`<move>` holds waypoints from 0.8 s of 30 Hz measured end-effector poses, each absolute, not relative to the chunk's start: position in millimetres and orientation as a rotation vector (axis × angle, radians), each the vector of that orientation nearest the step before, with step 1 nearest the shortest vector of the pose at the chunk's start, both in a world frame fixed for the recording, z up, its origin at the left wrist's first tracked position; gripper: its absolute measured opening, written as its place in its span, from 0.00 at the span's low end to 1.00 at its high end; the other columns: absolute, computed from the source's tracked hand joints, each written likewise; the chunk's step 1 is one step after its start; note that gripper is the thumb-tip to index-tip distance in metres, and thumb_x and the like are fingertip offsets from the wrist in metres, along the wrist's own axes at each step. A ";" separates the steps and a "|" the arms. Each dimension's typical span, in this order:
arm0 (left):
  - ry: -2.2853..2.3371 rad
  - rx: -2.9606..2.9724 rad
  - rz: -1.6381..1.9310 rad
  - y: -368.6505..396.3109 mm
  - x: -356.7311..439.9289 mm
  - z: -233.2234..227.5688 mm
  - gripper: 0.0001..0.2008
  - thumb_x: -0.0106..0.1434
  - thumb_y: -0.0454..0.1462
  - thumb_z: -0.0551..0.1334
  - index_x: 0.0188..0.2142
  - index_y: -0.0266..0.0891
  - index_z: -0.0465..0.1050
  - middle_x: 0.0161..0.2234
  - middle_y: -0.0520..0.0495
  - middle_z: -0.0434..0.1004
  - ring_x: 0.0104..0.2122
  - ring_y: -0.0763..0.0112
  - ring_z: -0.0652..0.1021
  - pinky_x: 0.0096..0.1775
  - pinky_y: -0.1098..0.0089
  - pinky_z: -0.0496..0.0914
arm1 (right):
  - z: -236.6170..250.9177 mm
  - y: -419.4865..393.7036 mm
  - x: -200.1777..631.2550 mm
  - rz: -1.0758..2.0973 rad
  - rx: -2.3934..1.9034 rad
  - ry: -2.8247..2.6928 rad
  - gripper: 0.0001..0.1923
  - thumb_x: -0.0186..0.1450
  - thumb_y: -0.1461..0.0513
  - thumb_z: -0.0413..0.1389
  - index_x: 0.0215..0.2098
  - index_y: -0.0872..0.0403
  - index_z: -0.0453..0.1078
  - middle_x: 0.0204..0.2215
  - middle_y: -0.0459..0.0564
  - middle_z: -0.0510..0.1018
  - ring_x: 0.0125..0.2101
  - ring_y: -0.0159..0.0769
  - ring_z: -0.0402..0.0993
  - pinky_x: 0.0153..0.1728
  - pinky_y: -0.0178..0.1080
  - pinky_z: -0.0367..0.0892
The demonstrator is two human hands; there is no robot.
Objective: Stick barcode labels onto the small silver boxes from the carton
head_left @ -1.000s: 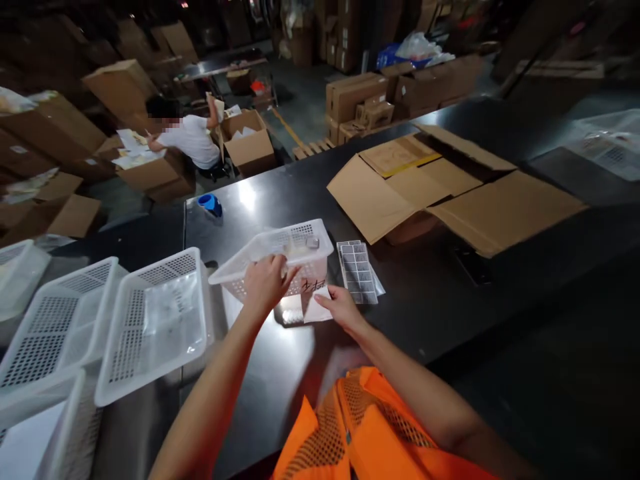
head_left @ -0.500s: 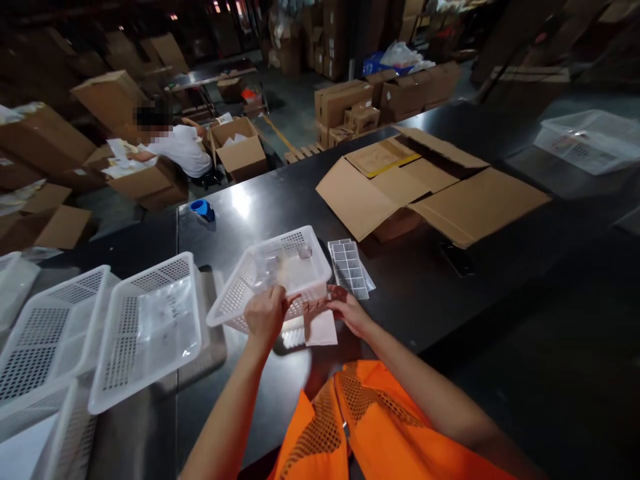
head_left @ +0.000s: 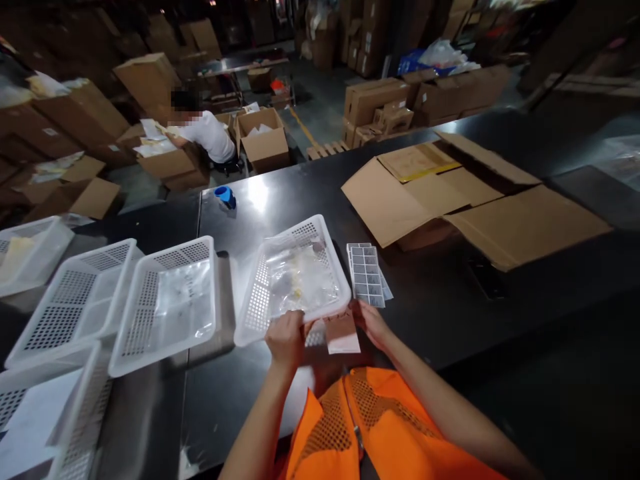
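Already the white basket (head_left: pixel 293 280), clear bags inside, rests on the dark table (head_left: pixel 425 300) with the left hand (head_left: pixel 286 337) gripping its near rim, while the right hand (head_left: pixel 370 321) pinches a paper slip (head_left: pixel 343 332) at that rim, seemingly not yet fixed.

The white plastic basket with little holes in its sides (head_left: pixel 260 303) sits tipped on the dark shiny table (head_left: pixel 440 300), near edge lifted, w/ its open top facing up. A clear crinkly plastic bag (head_left: pixel 303 280) lies flat inside. A small white paper tag w/ red writing (head_left: pixel 341 331) hangs at the basket's front edge, just below the rim.
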State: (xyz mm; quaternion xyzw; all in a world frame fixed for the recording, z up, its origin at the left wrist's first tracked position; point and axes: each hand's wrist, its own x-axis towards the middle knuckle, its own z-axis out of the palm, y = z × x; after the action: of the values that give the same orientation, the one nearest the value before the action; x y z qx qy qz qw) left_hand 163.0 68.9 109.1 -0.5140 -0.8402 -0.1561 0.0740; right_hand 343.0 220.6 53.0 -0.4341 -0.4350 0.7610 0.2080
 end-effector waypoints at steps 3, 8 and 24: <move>-2.497 -1.553 -0.486 65.1 170.2 103.2 0.23 0.71 0.54 0.52 0.34 0.44 0.76 0.26 0.43 0.76 0.29 0.61 0.75 0.33 0.63 0.59 | 51.1 223.2 348.1 2.078 -1.198 -1.318 0.25 0.52 0.45 0.66 0.39 0.52 0.75 0.38 0.54 0.82 0.40 0.45 0.78 0.44 0.45 0.71; -2.541 -1.604 -0.500 59.2 175.4 101.3 0.20 0.72 0.51 0.51 0.37 0.45 0.76 0.29 0.42 0.78 0.31 0.61 0.77 0.35 0.63 0.62 | 49.2 230.5 355.7 2.005 -1.145 -1.543 0.20 0.47 0.48 0.69 0.29 0.53 0.74 0.34 0.51 0.80 0.39 0.44 0.75 0.48 0.46 0.69; -2.599 -2.112 -0.171 82.9 171.3 185.1 0.16 0.71 0.41 0.56 0.56 0.44 0.72 0.44 0.45 0.83 0.39 0.59 0.82 0.34 0.63 0.69 | 87.0 215.3 342.7 1.776 -0.913 -2.095 0.13 0.60 0.52 0.61 0.30 0.55 0.74 0.30 0.52 0.79 0.31 0.38 0.73 0.36 0.40 0.69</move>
State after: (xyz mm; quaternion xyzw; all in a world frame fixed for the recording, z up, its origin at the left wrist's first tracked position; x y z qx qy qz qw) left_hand 171.3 82.9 185.1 -0.6263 -0.7707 -0.0508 -0.1059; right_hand 342.7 215.3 87.0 -0.3129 -0.7184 0.6090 0.1233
